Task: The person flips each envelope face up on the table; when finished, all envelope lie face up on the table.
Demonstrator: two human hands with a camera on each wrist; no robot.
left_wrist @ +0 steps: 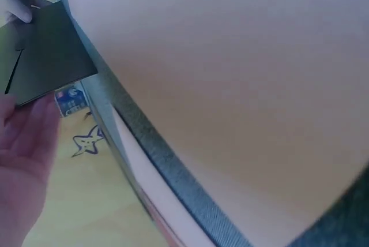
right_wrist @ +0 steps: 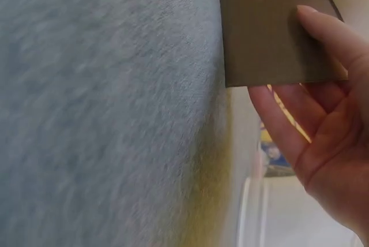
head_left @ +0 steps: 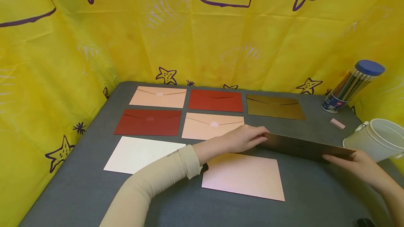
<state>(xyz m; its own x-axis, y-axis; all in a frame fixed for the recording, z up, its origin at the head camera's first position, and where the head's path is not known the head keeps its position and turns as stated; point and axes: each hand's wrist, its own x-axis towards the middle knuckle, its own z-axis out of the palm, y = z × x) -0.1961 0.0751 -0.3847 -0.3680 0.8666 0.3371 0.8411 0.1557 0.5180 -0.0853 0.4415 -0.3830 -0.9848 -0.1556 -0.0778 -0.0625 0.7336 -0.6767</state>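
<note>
A dark gold-brown envelope point(head_left: 298, 146) is held on its long edge, tilted up from the table, between both hands. My left hand point(head_left: 243, 138) pinches its left end in the head view. At the other end, my right hand point(head_left: 363, 167) grips it with the thumb point(right_wrist: 323, 27) on the near face and the fingers behind. A flap line crosses the envelope's face point(left_wrist: 55, 51) in the left wrist view. Below the left forearm lies a pale pink envelope point(head_left: 246, 176), and a white envelope point(head_left: 142, 153) is to its left, partly covered by the sleeve.
Further back lie peach envelopes point(head_left: 157, 97), red envelopes point(head_left: 216, 101) and a gold envelope point(head_left: 274, 107), in rows. On the right stand a pencil cup point(head_left: 335, 102) and a white bucket point(head_left: 363, 141), close to the right hand. A pink eraser point(head_left: 337, 123) lies between them.
</note>
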